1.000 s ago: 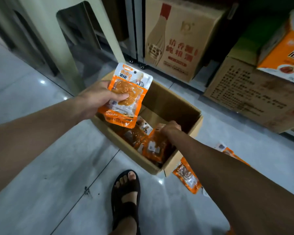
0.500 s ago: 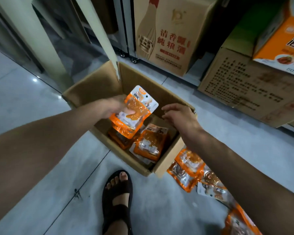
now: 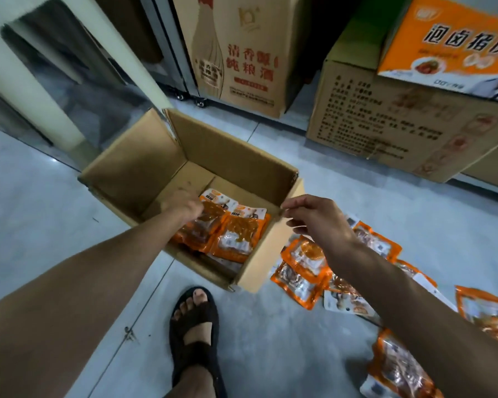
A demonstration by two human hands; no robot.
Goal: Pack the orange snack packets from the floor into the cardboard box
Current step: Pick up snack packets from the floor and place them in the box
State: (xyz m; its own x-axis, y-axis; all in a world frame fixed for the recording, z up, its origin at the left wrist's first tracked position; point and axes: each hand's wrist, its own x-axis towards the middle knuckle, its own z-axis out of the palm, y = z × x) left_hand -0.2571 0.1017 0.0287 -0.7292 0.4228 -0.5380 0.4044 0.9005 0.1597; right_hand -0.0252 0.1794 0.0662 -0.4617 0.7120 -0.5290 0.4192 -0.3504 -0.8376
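Three cartons behind: a tall brown carton (image 3: pixel 236 53) printed with a bottle, a wide brown carton (image 3: pixel 385 119) with small print, and an orange carton (image 3: pixel 449 44) on top of the wide one.
Floor: pale glossy tiles (image 3: pixel 41 202) with thin grout lines.
Pillar: cream post (image 3: pixel 26 76) at the far left, beside a dark glass panel.
Cardboard box: open plain brown box (image 3: pixel 144 165) on the floor, flaps up, its near right corner toward the sandal.
Packets on the floor: flat, shiny orange packets (image 3: pixel 305 262) scattered just right of the box, partly hidden by the right forearm.
Packets in the box: orange packets (image 3: pixel 239 237) lying flat against the near wall.
Sandal: dark strapped sandal (image 3: pixel 194 326) on a foot, near the box's corner.
Right hand: right hand (image 3: pixel 316 219) above the box's right edge, fingers loosely curled, holding nothing.
Left hand: left hand (image 3: pixel 184 202) reaches down inside the box, resting on a packet; whether it grips cannot be told.
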